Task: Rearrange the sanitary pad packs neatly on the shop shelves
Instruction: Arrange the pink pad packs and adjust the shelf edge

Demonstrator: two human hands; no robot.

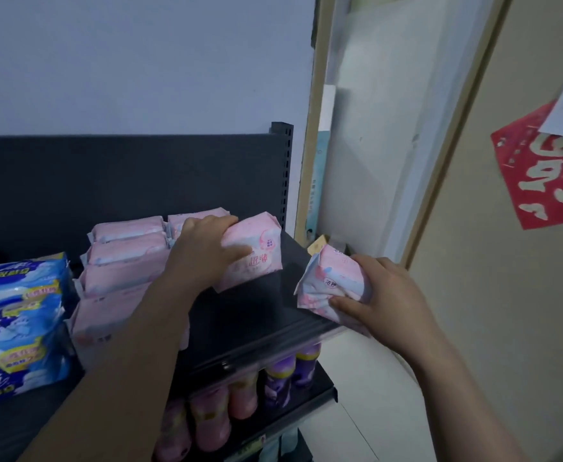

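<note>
Dark metal shop shelving (240, 315) carries a row of soft pink plastic pad packs (125, 258). One pink pack (256, 258) is gripped upright by the left hand (203, 251) beside that row; another crumpled pink pack (332, 285) is clutched by the right hand (383, 295) at the shelf edge. The held pack is best pressed flush against the row, label forward.

Bare dark shelf (256, 315) lies open at the right front, bounded on the left by rows of pink pad packs (123, 258) and, farther left, blue pad packs (16, 315). The left grip (206, 251) holds a tilted pink pack (260, 258) at the gap's rear; the right grip (383, 301) holds a crumpled pink pack (333, 281) just off the shelf's right edge.
</note>
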